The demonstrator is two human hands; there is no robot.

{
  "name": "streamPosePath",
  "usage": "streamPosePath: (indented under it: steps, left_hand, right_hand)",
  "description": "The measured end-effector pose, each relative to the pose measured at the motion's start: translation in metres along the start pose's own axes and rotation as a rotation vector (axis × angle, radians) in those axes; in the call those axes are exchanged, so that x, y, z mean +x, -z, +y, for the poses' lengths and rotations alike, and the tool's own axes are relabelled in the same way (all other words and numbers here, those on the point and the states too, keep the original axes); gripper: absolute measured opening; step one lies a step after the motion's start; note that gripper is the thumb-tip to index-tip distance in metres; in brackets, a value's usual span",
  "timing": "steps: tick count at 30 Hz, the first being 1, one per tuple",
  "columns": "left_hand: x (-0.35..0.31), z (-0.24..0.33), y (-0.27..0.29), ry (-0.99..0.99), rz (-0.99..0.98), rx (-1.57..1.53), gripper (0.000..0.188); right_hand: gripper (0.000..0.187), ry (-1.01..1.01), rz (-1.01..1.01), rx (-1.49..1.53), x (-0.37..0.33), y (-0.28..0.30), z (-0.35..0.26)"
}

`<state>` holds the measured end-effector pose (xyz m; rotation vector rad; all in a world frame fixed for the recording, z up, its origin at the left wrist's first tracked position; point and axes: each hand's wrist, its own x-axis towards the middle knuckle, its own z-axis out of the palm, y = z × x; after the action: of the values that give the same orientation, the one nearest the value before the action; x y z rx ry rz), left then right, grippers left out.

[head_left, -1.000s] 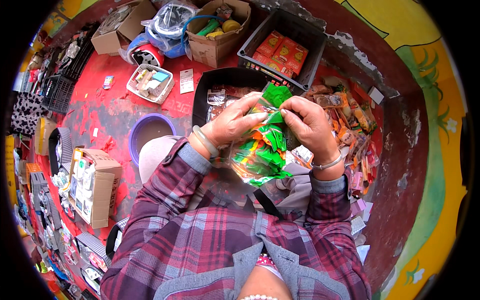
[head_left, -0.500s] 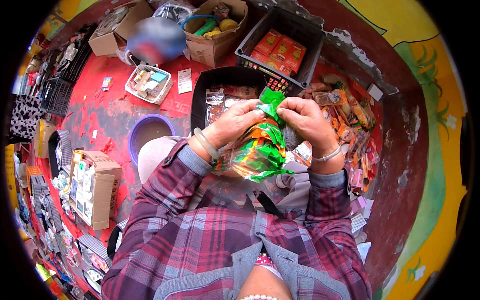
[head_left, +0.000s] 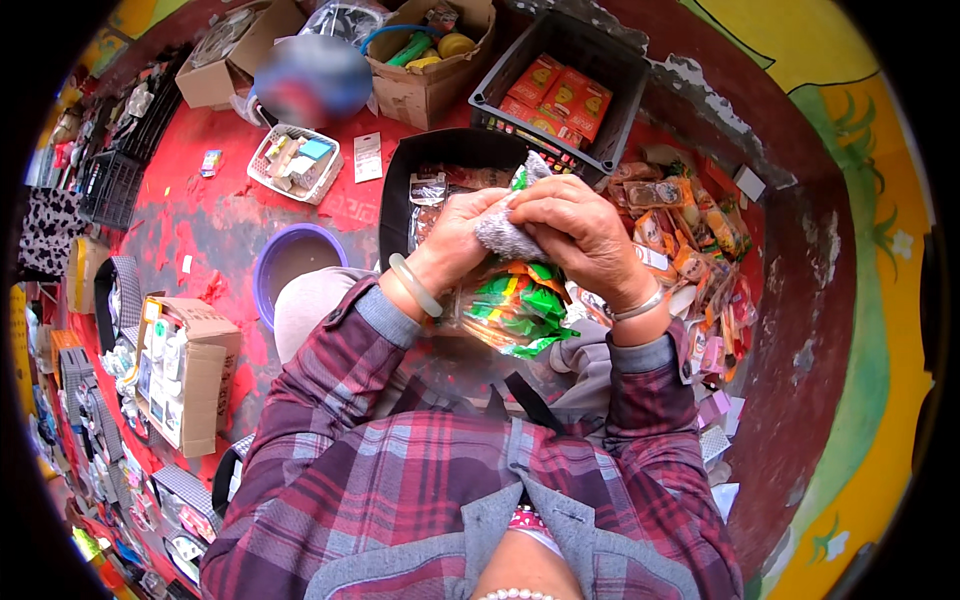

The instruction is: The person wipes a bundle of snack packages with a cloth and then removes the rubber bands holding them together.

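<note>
Both my hands are raised in front of me over the black bin. My left hand (head_left: 458,238) is closed on the top of a bundle of green and orange plastic packets (head_left: 515,312), which hangs below it in clear film. My right hand (head_left: 588,238) pinches a grey fuzzy cloth (head_left: 505,238), which lies across the packet tops between my fingers. A bit of green packet sticks out above the cloth. The fingertips of both hands meet at the cloth, hiding part of the packets.
The black bin (head_left: 395,195) holds wrapped packs. Behind it stands a grey crate (head_left: 625,125) with red boxes. A pile of snack packets (head_left: 690,230) lies right. Left are a purple basin (head_left: 265,275), a white basket (head_left: 262,180) and a cardboard box (head_left: 210,385).
The grey cloth, earlier hanging under my right hand, now lies over the gathered packet tops. My right hand has turned over and moved left, close to my left hand.
</note>
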<state>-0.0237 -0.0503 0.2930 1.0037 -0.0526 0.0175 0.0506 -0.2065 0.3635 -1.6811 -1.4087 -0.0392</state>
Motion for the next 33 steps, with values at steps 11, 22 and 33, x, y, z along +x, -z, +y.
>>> streamPosePath:
  steps: [11,22,33]
  left_hand:
    - [0.003,0.004,0.017,0.068,0.038,0.027,0.025]
    - [-0.002,0.025,0.008,0.086,0.038,-0.189,0.027]
    - [0.002,0.013,0.008,0.016,0.098,-0.078,0.023]
  right_hand:
    - [0.017,-0.166,0.457,-0.200,-0.007,0.041,-0.012]
    - [0.025,-0.039,0.200,-0.301,-0.012,0.005,0.019]
    - [0.029,0.022,0.310,-0.225,0.007,0.016,-0.024]
